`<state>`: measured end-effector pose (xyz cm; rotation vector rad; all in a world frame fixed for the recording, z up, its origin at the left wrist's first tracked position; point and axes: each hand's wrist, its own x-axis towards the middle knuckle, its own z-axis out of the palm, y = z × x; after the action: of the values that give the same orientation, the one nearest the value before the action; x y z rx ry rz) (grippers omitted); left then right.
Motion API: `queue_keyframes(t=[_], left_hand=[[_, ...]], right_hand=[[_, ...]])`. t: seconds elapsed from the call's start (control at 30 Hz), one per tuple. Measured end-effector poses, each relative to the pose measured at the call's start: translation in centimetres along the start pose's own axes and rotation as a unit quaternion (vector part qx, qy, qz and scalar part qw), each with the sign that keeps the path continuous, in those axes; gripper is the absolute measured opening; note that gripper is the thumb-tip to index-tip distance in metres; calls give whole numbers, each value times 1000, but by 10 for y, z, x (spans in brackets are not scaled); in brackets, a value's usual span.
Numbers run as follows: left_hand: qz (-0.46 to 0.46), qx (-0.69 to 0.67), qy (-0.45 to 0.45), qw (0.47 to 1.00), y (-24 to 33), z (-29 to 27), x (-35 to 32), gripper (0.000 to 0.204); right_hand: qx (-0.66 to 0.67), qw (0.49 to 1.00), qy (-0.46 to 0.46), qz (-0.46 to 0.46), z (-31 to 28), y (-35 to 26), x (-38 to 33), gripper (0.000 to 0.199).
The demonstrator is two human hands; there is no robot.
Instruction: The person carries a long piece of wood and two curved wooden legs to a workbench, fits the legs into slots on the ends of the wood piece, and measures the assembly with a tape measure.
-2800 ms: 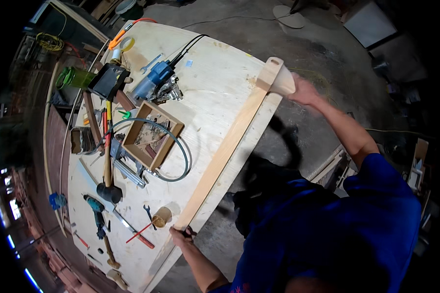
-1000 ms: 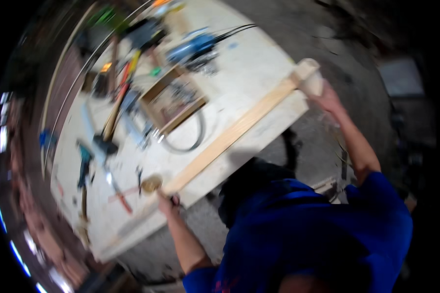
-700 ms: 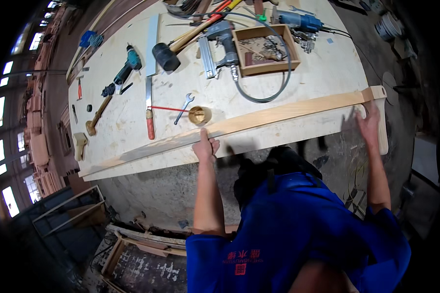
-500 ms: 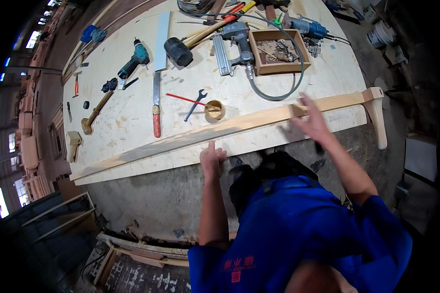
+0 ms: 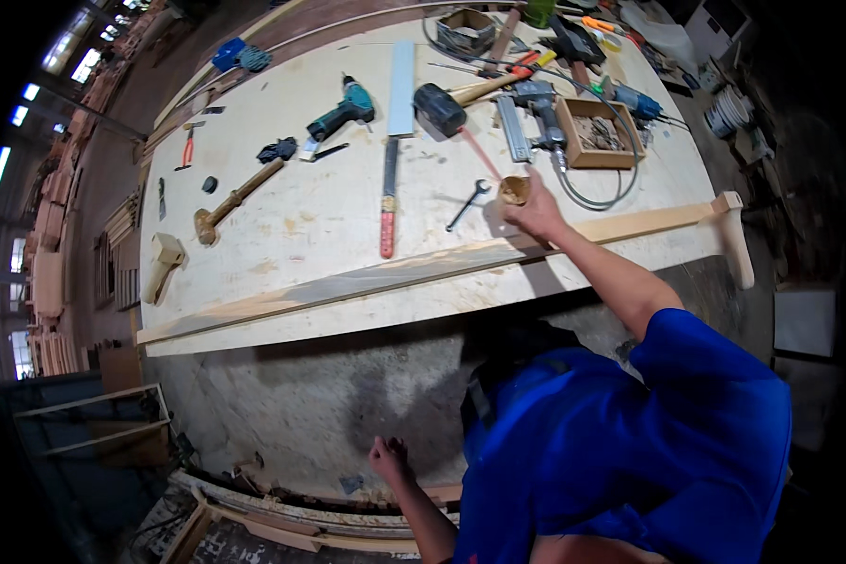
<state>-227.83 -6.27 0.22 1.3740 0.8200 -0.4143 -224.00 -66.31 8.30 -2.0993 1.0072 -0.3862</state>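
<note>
My right hand [image 5: 538, 214] is closed round a small tan cup [image 5: 514, 191] holding brownish stuff. A thin red stick [image 5: 480, 153], blurred, leans out of the cup toward the mallet's head. Beneath my right wrist lies a long wooden rail [image 5: 367, 278] along the bench's near edge, with a curved wooden leg [image 5: 738, 249] at its right end. My left hand [image 5: 390, 461] hangs low over the floor, away from the bench, its fingers curled and nothing visible in them. A wrench [image 5: 467, 206] lies just left of the cup.
On the pale workbench [image 5: 282, 273] lie a red-handled flat tool [image 5: 387, 202], a black mallet [image 5: 440, 109], a green drill [image 5: 344, 109], a wooden mallet [image 5: 235, 202] and a nail gun [image 5: 536, 117] with its hose. A wooden box [image 5: 600, 158] of small hardware stands behind the rail.
My right hand has moved left from the rail and taken hold of the cup. My left hand has withdrawn from the bench edge, down over the floor, its fingers now curled. The view has shifted.
</note>
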Motion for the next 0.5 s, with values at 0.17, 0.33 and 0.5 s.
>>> queue_keyframes(t=[0.17, 0.33, 0.5], left_hand=[[-3, 12, 39, 999, 27, 4, -4, 22], [38, 21, 16, 999, 97, 26, 34, 26], [96, 36, 17, 995, 191, 18, 99, 36]], right_hand=[[-28, 992, 118, -48, 22, 10, 80, 91], [-68, 981, 178, -33, 70, -1, 133, 91], [56, 998, 25, 1, 104, 4, 141, 43]])
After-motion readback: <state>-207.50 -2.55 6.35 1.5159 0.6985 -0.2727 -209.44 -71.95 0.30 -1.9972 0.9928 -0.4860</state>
